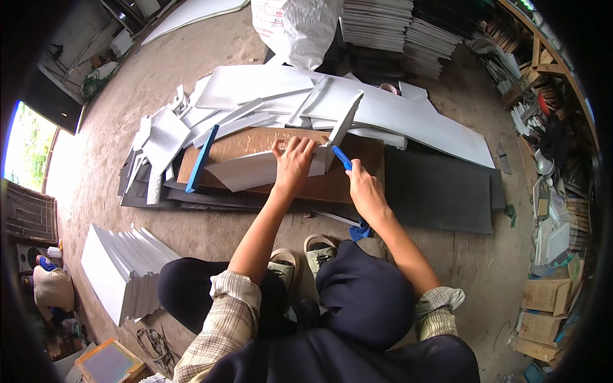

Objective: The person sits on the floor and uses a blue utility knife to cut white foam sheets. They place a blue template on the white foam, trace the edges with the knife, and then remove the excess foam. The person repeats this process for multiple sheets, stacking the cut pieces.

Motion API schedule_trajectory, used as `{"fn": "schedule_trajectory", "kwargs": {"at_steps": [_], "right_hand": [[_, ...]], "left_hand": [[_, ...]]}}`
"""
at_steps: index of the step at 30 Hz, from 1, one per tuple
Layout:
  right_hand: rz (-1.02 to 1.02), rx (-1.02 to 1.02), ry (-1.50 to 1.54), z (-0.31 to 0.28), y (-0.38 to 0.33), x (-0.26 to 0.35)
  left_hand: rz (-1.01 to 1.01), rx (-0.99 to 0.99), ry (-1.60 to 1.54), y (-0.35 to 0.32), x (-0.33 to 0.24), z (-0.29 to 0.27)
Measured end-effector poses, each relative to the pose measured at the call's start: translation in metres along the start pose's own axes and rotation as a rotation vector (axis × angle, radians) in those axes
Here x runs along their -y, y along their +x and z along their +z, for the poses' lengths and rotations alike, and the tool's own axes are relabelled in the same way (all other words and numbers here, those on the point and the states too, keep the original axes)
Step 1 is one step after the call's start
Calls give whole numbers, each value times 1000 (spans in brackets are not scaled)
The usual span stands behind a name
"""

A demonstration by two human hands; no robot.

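Note:
I squat before a brown board (pixel 332 186) lying on dark sheets on the ground. My left hand (pixel 292 163) presses flat on a white sheet (pixel 246 171) that lies on the board. My right hand (pixel 365 190) is closed on a blue-handled knife (pixel 341 157), whose tip meets the right end of the white sheet. A narrow white strip (pixel 345 121) leans up from that spot. A blue straightedge (pixel 202 159) rests at the board's left end.
Piled white offcuts (pixel 268 102) lie behind the board. A stack of white cut panels (pixel 124 268) sits at left. A white sack (pixel 297 25) and stacked sheets (pixel 383 22) stand at the back. Cardboard boxes (pixel 543 306) and shelving crowd the right.

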State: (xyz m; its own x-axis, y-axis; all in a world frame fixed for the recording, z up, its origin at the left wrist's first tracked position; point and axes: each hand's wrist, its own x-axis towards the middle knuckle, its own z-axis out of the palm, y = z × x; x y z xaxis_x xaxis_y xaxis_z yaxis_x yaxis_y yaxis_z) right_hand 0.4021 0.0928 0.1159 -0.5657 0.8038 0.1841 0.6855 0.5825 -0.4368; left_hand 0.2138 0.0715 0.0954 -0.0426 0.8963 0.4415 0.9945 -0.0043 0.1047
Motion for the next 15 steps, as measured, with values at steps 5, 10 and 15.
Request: {"fn": "schedule_trajectory", "kwargs": {"at_steps": [5, 10, 15], "right_hand": [[51, 26, -179, 0, -5, 9], [92, 44, -268, 4, 3, 14], [134, 73, -160, 28, 16, 9]], "left_hand": [[29, -116, -1, -1, -3, 1], [0, -82, -23, -4, -4, 3], [-37, -45, -16, -6, -6, 8]]}}
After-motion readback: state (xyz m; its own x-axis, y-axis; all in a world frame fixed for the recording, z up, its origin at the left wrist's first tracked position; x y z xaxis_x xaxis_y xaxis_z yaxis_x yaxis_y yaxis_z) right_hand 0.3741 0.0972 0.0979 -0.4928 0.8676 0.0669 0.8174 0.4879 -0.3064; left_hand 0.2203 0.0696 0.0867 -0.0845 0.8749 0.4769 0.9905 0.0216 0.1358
